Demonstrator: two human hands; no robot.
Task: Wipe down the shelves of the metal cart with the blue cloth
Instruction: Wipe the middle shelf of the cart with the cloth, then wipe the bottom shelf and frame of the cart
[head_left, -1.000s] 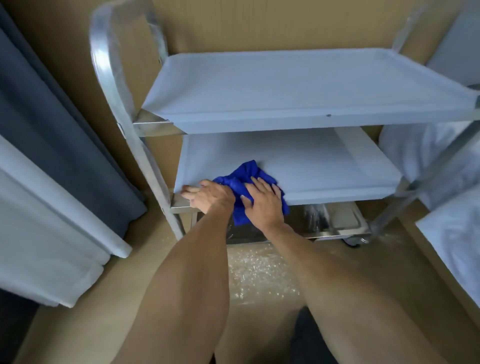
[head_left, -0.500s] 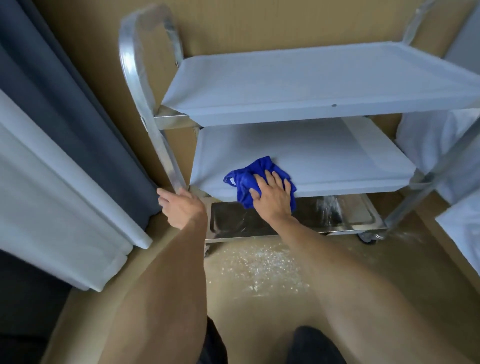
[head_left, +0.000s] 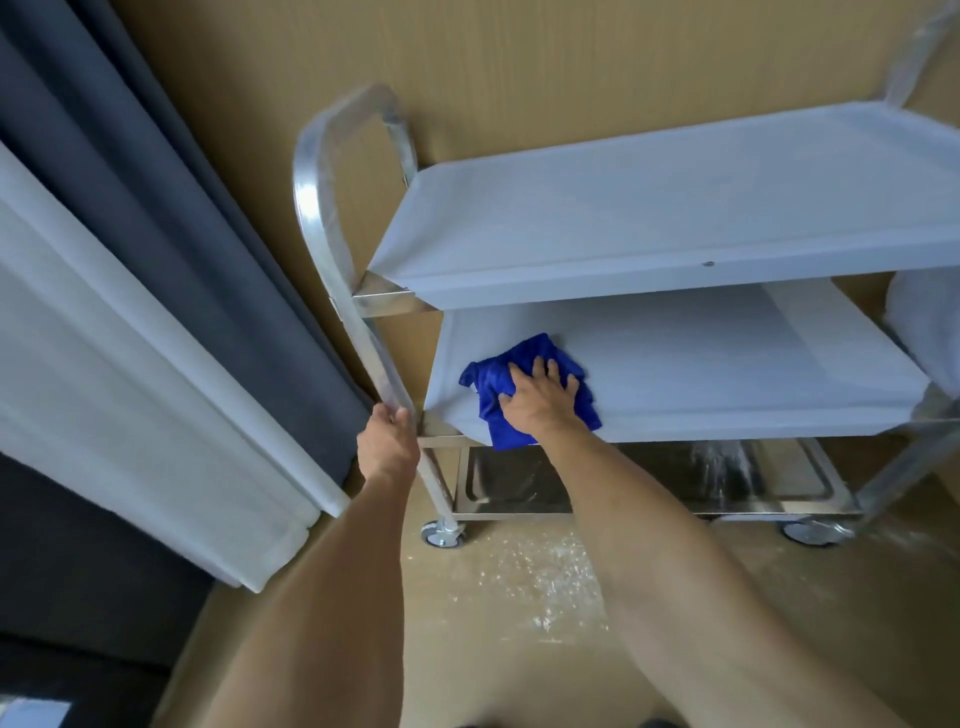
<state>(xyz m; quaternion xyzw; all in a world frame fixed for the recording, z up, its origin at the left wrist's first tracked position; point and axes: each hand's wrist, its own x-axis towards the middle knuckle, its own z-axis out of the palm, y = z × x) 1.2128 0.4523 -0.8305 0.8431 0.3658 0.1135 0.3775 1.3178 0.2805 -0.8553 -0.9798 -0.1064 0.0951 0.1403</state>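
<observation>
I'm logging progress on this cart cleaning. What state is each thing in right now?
Blue cloth: bunched, pressed flat on the middle shelf.
Right hand: open, pressing the cloth.
Left hand: gripping the cart's frame post.
Middle shelf: being wiped.
Top shelf: bare.

Both arms bare, reaching forward and down. Left hand (head_left: 388, 441) curled round the cart post (head_left: 387, 387), thumb on top. Right hand (head_left: 540, 401) flat, fingers spread and straight, pressing on the cloth (head_left: 493, 379).
</observation>
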